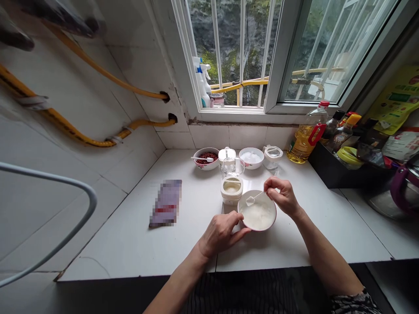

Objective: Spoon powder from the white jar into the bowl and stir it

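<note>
My left hand grips the near left rim of a white bowl that holds pale powder. Pinched in my right hand is a small white spoon, its head over the far side of that bowl. Just left of the bowl stands a cream-lidded jar, touched by neither hand. Behind the jar is a clear glass cup. Whether the spoon carries powder is too small to tell.
Along the back stand a bowl of dark red beans, a white-lidded jar, a bowl of white powder and a glass jar. A blurred purple packet lies left. An oil bottle and black box stand right.
</note>
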A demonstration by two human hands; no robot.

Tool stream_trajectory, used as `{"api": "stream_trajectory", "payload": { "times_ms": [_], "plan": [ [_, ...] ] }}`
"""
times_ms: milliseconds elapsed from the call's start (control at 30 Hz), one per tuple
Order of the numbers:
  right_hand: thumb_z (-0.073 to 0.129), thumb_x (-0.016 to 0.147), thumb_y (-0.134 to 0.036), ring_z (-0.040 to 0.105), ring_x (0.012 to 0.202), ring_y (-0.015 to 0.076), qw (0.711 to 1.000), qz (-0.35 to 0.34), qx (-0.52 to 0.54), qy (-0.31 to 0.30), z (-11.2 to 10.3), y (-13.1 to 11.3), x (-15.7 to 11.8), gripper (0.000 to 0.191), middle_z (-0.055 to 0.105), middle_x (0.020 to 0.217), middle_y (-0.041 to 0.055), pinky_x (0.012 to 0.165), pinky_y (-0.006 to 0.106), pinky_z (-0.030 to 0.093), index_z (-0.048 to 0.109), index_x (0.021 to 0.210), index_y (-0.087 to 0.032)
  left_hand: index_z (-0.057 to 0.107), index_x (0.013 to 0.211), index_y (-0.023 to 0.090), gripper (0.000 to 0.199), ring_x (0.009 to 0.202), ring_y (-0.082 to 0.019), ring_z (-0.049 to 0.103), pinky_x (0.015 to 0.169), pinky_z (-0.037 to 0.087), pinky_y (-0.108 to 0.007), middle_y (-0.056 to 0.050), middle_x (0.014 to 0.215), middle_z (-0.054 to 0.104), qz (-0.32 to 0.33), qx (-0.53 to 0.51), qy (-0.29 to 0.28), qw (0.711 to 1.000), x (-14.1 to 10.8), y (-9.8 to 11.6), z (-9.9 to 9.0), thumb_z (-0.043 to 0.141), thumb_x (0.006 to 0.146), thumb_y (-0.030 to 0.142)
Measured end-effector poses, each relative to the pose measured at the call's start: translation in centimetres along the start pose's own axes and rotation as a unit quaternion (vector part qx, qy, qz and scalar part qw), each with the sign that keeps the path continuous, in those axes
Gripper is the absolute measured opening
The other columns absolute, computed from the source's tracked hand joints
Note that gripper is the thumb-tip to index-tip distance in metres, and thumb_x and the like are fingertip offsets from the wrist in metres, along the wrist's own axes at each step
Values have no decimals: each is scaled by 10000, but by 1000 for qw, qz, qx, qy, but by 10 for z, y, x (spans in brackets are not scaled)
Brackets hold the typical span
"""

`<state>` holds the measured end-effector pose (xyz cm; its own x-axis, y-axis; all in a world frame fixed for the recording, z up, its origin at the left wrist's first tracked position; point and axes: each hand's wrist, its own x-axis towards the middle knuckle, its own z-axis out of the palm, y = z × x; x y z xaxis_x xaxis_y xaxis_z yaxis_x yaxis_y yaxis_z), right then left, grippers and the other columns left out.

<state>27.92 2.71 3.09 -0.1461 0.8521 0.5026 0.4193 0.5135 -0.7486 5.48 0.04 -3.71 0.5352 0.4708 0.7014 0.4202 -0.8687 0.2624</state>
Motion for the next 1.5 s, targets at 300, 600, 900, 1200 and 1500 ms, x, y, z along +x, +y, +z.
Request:
{"api": "stream_trajectory", "payload": {
  "times_ms": [300,600,900,1200,1500],
  "plan": [
    [446,667,-116,485,624,150,988,12,-24,-151,16,-1,0,162,580,575,-3,662,281,401,543,573,-204,511,906,184,198,461,-84,510,469,374,-213,48,628,550,-5,-1,1,1000,-2,0,0,540,957,372],
    [482,596,-212,362,411,91,950,224,205,-67,5,8,10,106,440,409,-46,448,237,264,568,544,-179,502,921,180,218,466,-88,504,467,371,-212,43,628,547,4,1,7,1000,-1,-1,1,515,973,391],
    [513,544,-195,381,393,86,915,282,285,-33,3,16,15,66,453,424,-38,446,245,267,569,517,-170,490,928,178,229,458,-88,497,466,374,-206,47,626,534,10,1,8,1000,-1,-1,1,489,989,399],
    [582,633,-234,480,478,114,898,273,344,-33,3,20,14,74,546,471,-22,536,265,367,604,659,-168,495,901,177,243,452,-91,484,453,372,-206,39,623,544,12,5,9,1000,1,0,0,473,993,401],
    [509,915,-229,612,724,179,996,2,81,-22,14,9,4,95,684,771,36,776,374,474,584,861,-209,499,915,177,256,453,-91,493,458,389,-209,39,629,547,5,10,4,1000,1,1,0,458,998,415]
  ]
}}
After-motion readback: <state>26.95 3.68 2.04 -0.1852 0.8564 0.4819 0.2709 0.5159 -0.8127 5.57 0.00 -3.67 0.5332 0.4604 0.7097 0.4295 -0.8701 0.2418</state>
